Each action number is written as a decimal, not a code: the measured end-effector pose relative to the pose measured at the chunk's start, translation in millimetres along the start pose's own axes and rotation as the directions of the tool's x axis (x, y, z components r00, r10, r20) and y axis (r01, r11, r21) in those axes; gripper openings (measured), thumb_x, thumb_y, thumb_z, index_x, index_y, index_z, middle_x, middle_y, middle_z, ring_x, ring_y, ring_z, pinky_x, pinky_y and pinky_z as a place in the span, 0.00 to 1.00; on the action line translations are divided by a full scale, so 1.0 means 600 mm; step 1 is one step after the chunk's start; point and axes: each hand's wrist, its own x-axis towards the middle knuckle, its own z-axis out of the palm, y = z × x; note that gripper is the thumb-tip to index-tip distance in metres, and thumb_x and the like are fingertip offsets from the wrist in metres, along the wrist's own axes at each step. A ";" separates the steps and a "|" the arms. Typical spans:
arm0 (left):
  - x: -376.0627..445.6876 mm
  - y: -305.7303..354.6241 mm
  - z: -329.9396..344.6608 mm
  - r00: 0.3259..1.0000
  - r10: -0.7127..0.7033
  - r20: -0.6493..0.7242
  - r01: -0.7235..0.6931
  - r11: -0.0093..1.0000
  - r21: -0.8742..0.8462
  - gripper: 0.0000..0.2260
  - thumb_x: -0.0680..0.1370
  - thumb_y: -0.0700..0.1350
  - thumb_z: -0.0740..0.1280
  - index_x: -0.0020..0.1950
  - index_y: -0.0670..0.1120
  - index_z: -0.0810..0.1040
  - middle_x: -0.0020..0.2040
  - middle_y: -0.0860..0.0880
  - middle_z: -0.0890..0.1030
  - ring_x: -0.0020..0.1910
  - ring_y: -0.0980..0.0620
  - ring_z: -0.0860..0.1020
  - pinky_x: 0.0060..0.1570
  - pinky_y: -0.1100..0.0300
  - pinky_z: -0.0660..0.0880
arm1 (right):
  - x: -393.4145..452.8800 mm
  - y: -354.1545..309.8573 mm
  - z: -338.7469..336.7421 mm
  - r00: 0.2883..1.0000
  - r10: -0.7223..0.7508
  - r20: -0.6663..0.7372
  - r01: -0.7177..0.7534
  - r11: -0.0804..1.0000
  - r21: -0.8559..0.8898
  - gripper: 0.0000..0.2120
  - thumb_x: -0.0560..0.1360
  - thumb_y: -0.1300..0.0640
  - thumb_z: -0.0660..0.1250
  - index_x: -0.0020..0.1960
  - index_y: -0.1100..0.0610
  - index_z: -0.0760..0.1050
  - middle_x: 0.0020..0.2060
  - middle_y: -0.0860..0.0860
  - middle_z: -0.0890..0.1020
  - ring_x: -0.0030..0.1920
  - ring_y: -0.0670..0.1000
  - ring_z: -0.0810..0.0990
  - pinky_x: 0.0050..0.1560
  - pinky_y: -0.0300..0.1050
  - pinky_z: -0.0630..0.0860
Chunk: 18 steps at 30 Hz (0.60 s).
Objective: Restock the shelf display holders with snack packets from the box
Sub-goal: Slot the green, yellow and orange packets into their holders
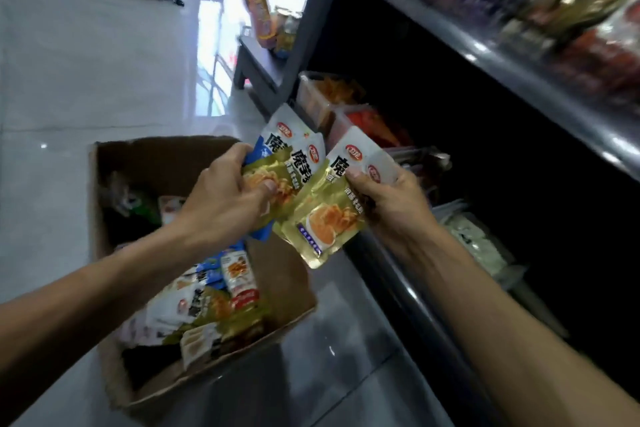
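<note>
Nearest you, the cardboard box (287, 284) sits on the pale floor (69, 62) at the left, open-topped and part-filled with a loose jumble of snack packets (207, 302); anything that slips from your hands on that side should drop back into it, but on the right it would likely land on the dark ledge or the floor by the shelf. Just beyond, your left hand (221, 204) is curled around a fanned bunch of gold and blue packets (280, 166), thumb pressed on the front one, while your right hand (394, 198) pinches the gold packet (322, 218) by its upper edge with thumb on top. The two bunches overlap between your hands, and that is the weak point: glossy film slides on glossy film, so pulling the hands apart quickly could drag a neighbouring packet loose. The mixed colours in your left hand also risk a blue one ending up in the wrong holder. Farther off on the right, the clear display holders (318, 104) stand in a row on the dark lower shelf (415, 260), some showing orange and red stock; how much room each has you cannot tell from here, so pushing in a whole handful may jam or buckle packets. The upper shelf (519, 55) overhangs and could catch your knuckles.
</note>
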 end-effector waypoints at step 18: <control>-0.046 0.385 0.237 0.849 0.318 0.423 -0.293 0.948 -0.124 0.06 0.73 0.43 0.75 0.43 0.49 0.78 0.34 0.56 0.84 0.31 0.56 0.82 0.29 0.59 0.78 | -0.201 -0.288 -0.263 0.868 -0.254 -0.427 0.261 0.964 -0.045 0.09 0.71 0.62 0.74 0.51 0.60 0.81 0.45 0.57 0.86 0.47 0.58 0.85 0.49 0.55 0.82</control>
